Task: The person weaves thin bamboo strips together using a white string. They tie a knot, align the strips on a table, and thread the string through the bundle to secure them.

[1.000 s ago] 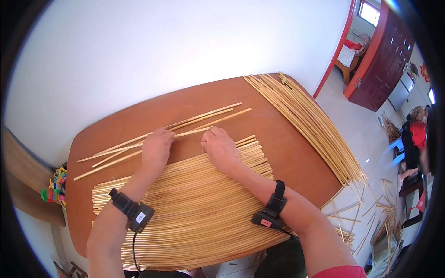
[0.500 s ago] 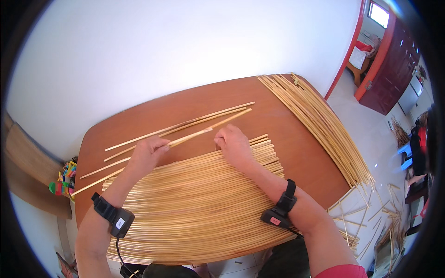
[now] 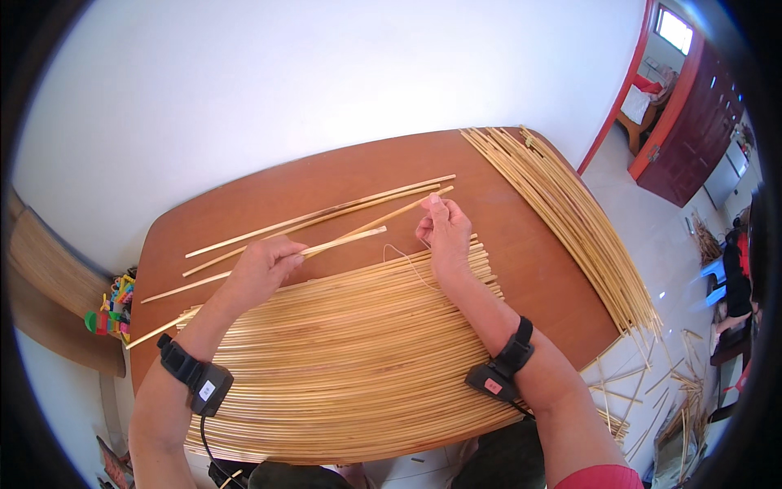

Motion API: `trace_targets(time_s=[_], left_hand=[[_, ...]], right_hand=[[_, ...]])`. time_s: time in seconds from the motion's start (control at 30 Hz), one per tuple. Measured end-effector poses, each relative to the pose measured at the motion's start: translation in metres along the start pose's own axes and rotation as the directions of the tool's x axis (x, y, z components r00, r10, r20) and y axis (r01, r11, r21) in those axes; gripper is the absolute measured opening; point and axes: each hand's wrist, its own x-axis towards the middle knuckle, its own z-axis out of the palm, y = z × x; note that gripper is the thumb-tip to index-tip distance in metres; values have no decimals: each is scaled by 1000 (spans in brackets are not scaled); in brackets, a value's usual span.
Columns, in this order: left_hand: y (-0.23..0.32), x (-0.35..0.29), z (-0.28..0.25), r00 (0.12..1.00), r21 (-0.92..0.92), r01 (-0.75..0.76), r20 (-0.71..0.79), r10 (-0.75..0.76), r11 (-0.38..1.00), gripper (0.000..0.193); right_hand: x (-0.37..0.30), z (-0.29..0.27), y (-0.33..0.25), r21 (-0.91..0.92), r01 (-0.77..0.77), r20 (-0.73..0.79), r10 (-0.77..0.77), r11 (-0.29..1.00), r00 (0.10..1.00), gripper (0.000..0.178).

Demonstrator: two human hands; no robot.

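Note:
A mat of straw-coloured stalks (image 3: 342, 359), laid side by side, lies in front of me. My left hand (image 3: 267, 265) is closed around a single stalk (image 3: 346, 240) just above the mat's far edge; its pale right end sticks out past my fingers. My right hand (image 3: 446, 228) is raised beyond the mat's right part, fingertips pinched by the end of a loose stalk (image 3: 399, 213). A thin white thread (image 3: 410, 259) makes a slack loop over the mat's far edge towards that hand, and the fingers seem to grip it; its end is hidden.
Several loose stalks (image 3: 318, 214) lie beyond the mat on the brown table (image 3: 244, 208). A thick bundle of stalks (image 3: 562, 228) runs along the right side. Scraps (image 3: 635, 399) litter the floor at right; colourful toys (image 3: 120, 301) are at left. A white wall stands behind.
My right hand has moved up and to the right, away from the mat's edge, and the thread now shows as a longer loop. My left hand with its stalk has shifted slightly right.

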Motion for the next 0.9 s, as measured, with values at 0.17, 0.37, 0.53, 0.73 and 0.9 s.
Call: trace_targets(time_s=[0.17, 0.37, 0.53, 0.73, 0.9], left_hand=[[5, -4, -2, 999, -18, -31, -22, 31, 999, 16], [8, -5, -2, 995, 20, -99, -14, 99, 995, 17], [22, 8, 8, 994, 116, -86, -63, 94, 989, 21], [45, 41, 30, 998, 44, -51, -18, 52, 998, 25], [50, 56, 39, 999, -36, -47, -24, 46, 998, 30]], right_hand=[[1, -1, -1, 74, -30, -23, 32, 997, 999, 26], [5, -5, -1, 252, -76, 73, 59, 965, 996, 23], [2, -2, 3, 236, -126, 263, 61, 964, 963, 21], [-1, 0, 4, 212, -123, 321, 50, 970, 946, 15], [-2, 0, 1, 183, -142, 345, 72, 973, 936, 10]])
